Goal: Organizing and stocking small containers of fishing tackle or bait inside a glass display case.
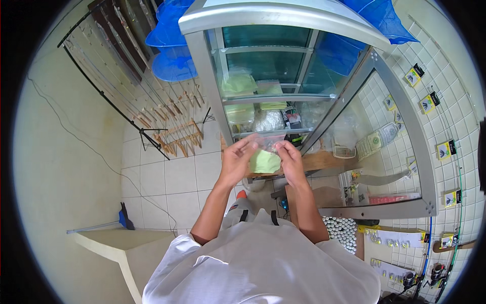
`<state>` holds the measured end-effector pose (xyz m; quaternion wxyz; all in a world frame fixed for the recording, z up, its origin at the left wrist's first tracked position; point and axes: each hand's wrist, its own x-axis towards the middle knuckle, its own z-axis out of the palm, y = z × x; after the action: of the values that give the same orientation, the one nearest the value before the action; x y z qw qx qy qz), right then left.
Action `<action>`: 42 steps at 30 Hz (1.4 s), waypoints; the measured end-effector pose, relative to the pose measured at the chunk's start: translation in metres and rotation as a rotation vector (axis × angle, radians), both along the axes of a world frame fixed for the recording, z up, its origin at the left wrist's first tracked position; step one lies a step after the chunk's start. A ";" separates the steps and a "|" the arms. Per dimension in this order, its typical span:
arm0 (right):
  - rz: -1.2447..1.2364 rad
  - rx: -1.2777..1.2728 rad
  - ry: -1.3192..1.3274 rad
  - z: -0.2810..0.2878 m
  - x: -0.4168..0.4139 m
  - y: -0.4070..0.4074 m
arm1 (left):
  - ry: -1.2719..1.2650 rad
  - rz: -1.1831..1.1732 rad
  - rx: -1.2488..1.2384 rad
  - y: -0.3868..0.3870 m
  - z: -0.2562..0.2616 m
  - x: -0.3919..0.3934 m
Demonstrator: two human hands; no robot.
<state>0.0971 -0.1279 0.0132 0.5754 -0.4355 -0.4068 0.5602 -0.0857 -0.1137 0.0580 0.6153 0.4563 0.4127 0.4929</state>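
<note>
A clear zip-top plastic bag (264, 161) with pale green powdery contents hangs between my two hands. My left hand (238, 155) pinches its upper left corner, and my right hand (290, 156) grips the upper right. The green contents fill the lower part, while the clear top with a reddish zip strip lies between my fingertips. Just beyond stands a glass display cabinet (281, 99) with an aluminium frame. On its shelves are similar green-filled bags (238, 83) and a clear bag of white pieces (269, 121).
The cabinet's glass door (379, 152) swings out on my right. Fishing rods with wooden handles (167, 110) stand in a rack at left. Blue nets (172, 62) hang beside the cabinet. Packaged tackle (429, 102) hangs on a wall grid. A small scale (344, 152) shows through the door.
</note>
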 end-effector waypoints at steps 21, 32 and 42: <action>-0.395 -0.015 -1.105 0.008 0.034 0.241 | 0.107 -0.062 0.240 0.050 0.002 -0.092; -0.218 -0.214 -1.259 0.043 0.030 0.221 | 0.055 -0.187 0.208 0.061 -0.002 -0.110; -0.190 -0.106 -1.377 0.013 -0.002 0.198 | 0.003 -0.222 0.198 0.066 -0.009 -0.111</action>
<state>0.0946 0.0704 0.0267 0.2109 -0.7528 -0.6114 0.1228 -0.1970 -0.0480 0.0493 0.6173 0.5583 0.3099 0.4596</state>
